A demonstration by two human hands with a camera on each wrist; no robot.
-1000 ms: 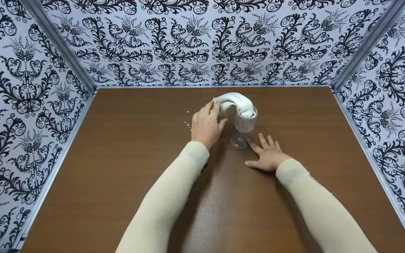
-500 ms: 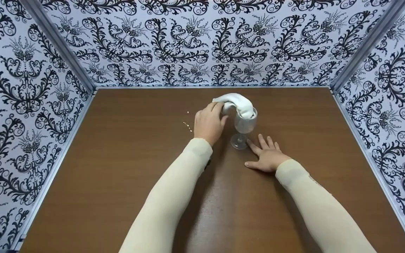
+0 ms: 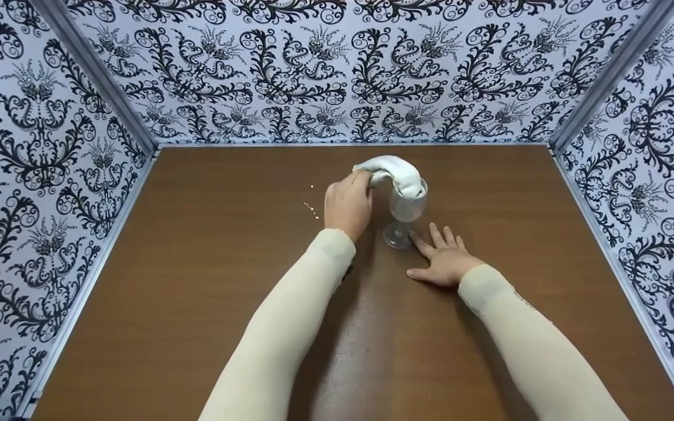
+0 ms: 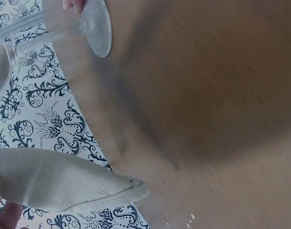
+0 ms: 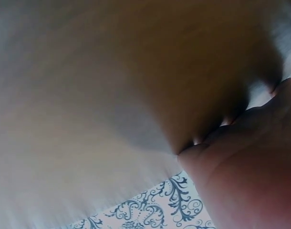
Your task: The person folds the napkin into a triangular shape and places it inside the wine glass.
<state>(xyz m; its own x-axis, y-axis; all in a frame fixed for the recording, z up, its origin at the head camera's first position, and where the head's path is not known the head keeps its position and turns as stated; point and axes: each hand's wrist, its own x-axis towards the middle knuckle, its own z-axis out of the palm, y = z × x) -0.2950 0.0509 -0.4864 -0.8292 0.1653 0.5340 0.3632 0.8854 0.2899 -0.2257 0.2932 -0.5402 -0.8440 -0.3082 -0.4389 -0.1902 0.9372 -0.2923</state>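
A clear stemmed glass (image 3: 408,207) stands upright on the brown table. One end of a white cloth napkin (image 3: 398,169) is tucked into its mouth, and the rest arches out to the left. The free end is held by my left hand (image 3: 347,204), its fingers bent at the napkin. In the left wrist view the napkin (image 4: 64,181) tapers to a folded tip, with fingertips (image 4: 9,214) at its lower left edge. Palm down on the table with spread fingers lies my right hand (image 3: 447,260). Its index finger touches or nearly touches the glass's foot (image 4: 98,28).
Small pale specks (image 3: 312,209) mark the brown tabletop (image 3: 208,263) left of my left hand. Behind and at both sides rise panels (image 3: 325,76) with black scroll patterns, joined by grey metal posts (image 3: 618,73).
My left hand has shifted slightly right, and its fingers have closed from nearly straight to holding the napkin's free end. The glass and right hand stay in place.
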